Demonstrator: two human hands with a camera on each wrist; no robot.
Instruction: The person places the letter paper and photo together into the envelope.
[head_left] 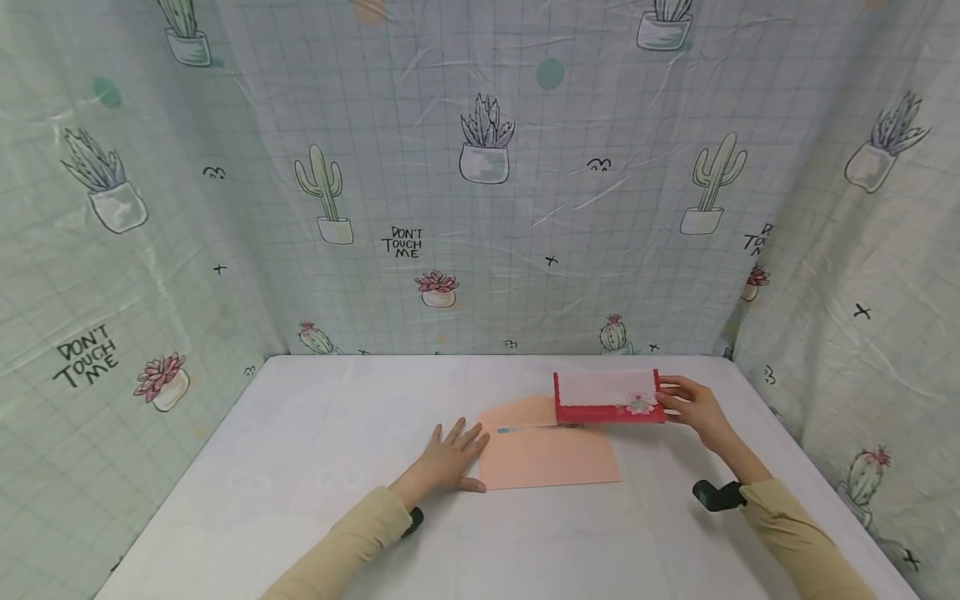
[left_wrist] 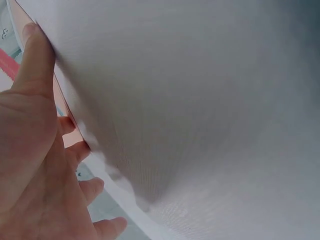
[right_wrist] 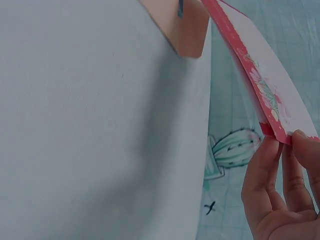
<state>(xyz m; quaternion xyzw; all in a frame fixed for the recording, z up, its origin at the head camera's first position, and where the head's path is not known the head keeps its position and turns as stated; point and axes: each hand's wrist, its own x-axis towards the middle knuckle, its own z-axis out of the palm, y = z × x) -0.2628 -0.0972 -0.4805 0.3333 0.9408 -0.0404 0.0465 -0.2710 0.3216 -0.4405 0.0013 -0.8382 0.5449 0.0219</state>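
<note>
A peach envelope (head_left: 551, 458) lies on the white table with its flap (head_left: 517, 412) folded out toward the back. A thin strip of something bluish shows at the envelope's opening. My left hand (head_left: 448, 458) rests at the envelope's left edge, fingers spread and straight, thumb near the lower left corner. In my right hand (head_left: 697, 408) a red and pale pink card (head_left: 607, 390) with a flower print is pinched by its right end between thumb and fingers. The card is held above the table and covers the right part of the flap. In the right wrist view the card (right_wrist: 270, 75) hangs tilted.
The white table (head_left: 337, 417) reaches back to a cactus-print curtain (head_left: 480, 250), which also hangs along the left and right sides. A dark wrist strap piece (head_left: 718, 496) sticks out beside the right wrist.
</note>
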